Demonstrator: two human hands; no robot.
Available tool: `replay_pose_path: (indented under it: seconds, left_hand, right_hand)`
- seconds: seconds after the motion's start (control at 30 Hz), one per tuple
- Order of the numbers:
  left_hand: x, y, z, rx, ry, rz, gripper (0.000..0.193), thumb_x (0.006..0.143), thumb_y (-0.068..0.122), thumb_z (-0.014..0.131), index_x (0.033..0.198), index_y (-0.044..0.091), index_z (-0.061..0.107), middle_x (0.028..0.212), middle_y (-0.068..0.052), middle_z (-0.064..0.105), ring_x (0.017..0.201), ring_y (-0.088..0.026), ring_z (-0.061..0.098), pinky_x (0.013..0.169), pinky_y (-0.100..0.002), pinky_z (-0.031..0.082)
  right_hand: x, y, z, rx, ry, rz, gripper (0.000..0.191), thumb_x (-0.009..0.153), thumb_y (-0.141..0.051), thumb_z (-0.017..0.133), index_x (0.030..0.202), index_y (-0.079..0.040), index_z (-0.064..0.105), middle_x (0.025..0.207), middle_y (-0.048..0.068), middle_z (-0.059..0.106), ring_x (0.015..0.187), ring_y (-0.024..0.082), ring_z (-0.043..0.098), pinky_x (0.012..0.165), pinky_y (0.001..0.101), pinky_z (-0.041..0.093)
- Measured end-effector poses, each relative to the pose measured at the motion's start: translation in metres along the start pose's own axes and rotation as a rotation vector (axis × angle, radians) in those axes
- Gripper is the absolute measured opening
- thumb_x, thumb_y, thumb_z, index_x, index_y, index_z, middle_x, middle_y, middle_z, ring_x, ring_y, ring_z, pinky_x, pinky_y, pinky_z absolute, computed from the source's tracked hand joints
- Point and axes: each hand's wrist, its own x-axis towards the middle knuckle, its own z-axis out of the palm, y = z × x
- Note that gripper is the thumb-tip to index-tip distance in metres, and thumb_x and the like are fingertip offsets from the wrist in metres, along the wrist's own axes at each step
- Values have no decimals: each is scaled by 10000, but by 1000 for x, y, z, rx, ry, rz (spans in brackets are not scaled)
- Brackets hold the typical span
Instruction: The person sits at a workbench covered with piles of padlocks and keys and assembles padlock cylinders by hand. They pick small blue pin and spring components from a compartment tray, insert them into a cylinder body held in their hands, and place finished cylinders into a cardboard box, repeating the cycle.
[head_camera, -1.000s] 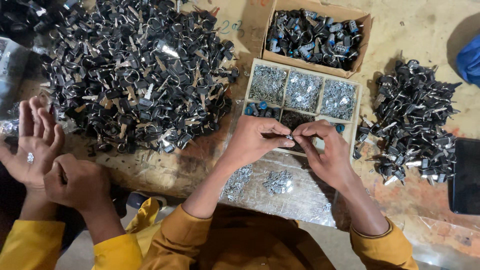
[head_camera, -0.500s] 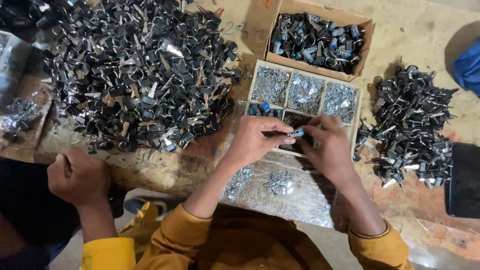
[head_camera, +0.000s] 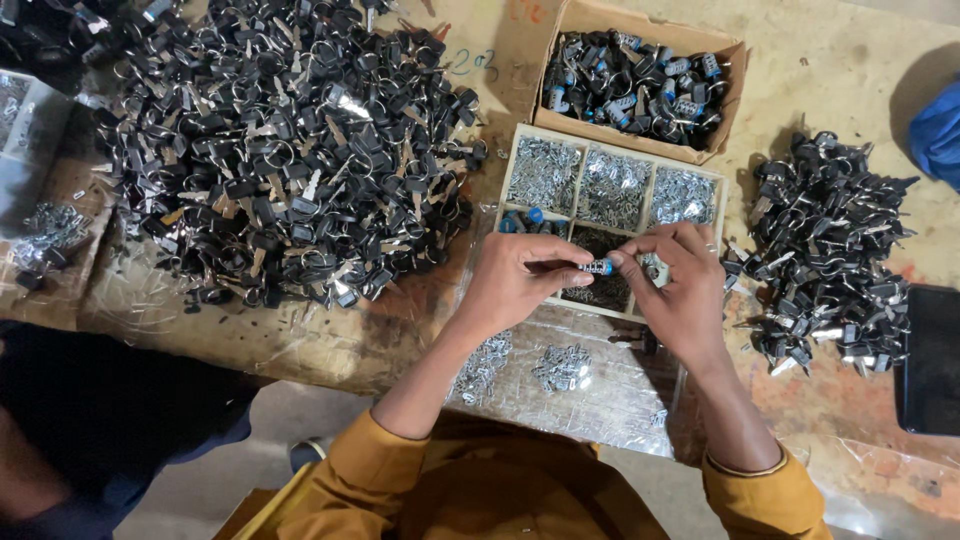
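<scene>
Both hands meet over the divided wooden tray (head_camera: 610, 140). Left hand (head_camera: 520, 280) and right hand (head_camera: 680, 285) pinch a small lock cylinder (head_camera: 598, 267), blue-tipped, by opposite ends, level above the tray's dark compartment, probably so a dropped part falls into the tray. Upper compartments hold small silver pieces. Cardboard box (head_camera: 650, 35) of similar cylinders sits just behind. Large heap of black-headed keys (head_camera: 280, 150) lies to the left on the bench (head_camera: 850, 40), smaller key pile (head_camera: 830, 250) to the right.

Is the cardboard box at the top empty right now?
No: the cardboard box is filled with dark and blue cylindrical parts, sitting just beyond the wooden divided tray.
</scene>
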Motion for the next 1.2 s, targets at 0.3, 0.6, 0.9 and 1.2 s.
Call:
replay_pose_path:
  seconds: [0.3, 0.6, 0.9, 1.2]
  left_hand:
    - [-3, 3, -1, -52, -29, 1, 209, 820, 55, 848, 1016, 29, 780, 967, -66, 806, 885, -115, 783, 777, -247, 644]
    - [-10, -2, -1, -63, -18, -23, 167, 822, 22, 847, 973, 12, 775, 946, -64, 810, 899, -132, 793, 812, -257, 654]
    - [-13, -9, -2, -13, -10, 17, 182, 819, 41, 855, 979, 12, 775, 982, -71, 807, 913, -143, 796, 828, -262, 654]
    - [-16, -7, -5, -32, -8, -15, 180, 822, 56, 856, 977, 8, 779, 973, -80, 811, 897, -141, 793, 800, -268, 654]
  right_hand:
    - [-10, -5, 5, 568, -101, 198, 110, 1010, -39, 672, 1112, -17, 710, 1120, 60, 654, 961, 143, 559, 823, 271, 447]
    - [-15, -11, 12, 462, -171, 161, 133, 969, -10, 698, 1095, -3, 736, 1068, 65, 673, 919, 143, 601, 757, 274, 466]
    - [-15, -9, 10, 269, -141, 122, 201, 921, -21, 708, 1107, -61, 772, 1043, 72, 688, 965, 230, 627, 824, 333, 498]
    - [-13, -15, 8, -94, -127, -31, 200, 753, -47, 796, 949, -71, 765, 895, 68, 673, 874, 293, 568, 801, 409, 428]
